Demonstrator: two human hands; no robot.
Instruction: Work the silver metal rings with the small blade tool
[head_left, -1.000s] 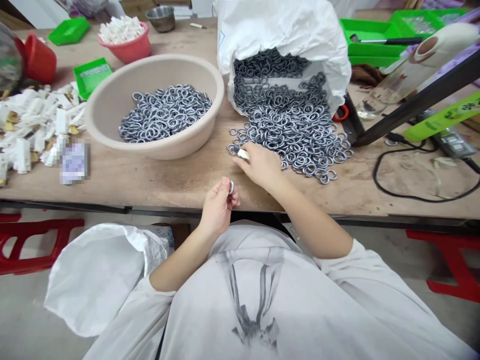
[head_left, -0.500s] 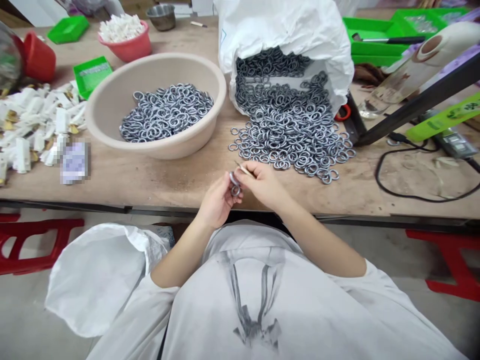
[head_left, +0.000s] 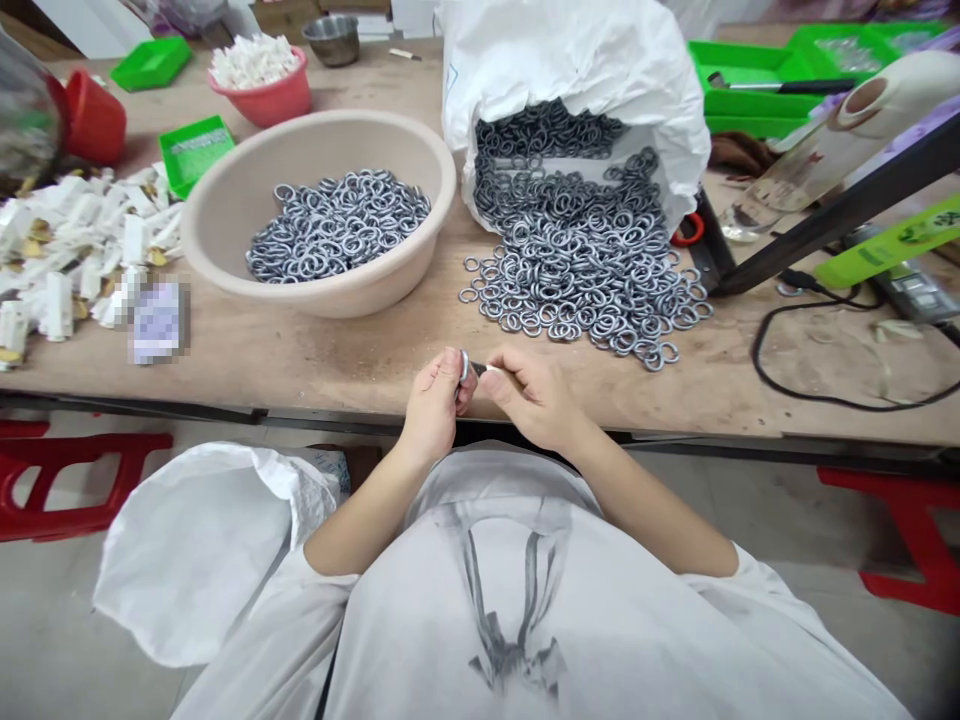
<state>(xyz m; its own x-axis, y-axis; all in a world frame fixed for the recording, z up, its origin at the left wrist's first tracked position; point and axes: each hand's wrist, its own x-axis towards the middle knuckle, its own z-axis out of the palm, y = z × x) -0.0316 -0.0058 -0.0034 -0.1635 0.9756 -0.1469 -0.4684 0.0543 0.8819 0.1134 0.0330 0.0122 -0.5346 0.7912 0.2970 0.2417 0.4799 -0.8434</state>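
Grey ring [head_left: 464,366] is pinched upright in my left hand [head_left: 433,400], whose fingers are closed round it; whether a second ring is in there I cannot tell. My right hand [head_left: 536,398] grips a small thin tool [head_left: 481,369] with a pale handle and a dark tip, mostly covered by the fingers. That tip points left and reaches close to the ring. Ahead of my hands, many loose grey rings [head_left: 577,270] spill from a white sack [head_left: 570,55] onto the table. More such rings [head_left: 341,228] lie in a beige basin [head_left: 315,298] to the left.
White pieces [head_left: 75,250] are heaped on the wooden table [head_left: 337,365] at left, near a green tray [head_left: 196,155] and a red bowl [head_left: 262,95]. A black bar [head_left: 832,210] and a cable [head_left: 757,350] are at right. An open white bag [head_left: 195,560] stands below the table edge.
My right hand has turned and moved slightly down, and the tool's tip now points left at the ring. My left hand has closed more tightly and tilted the ring upright.
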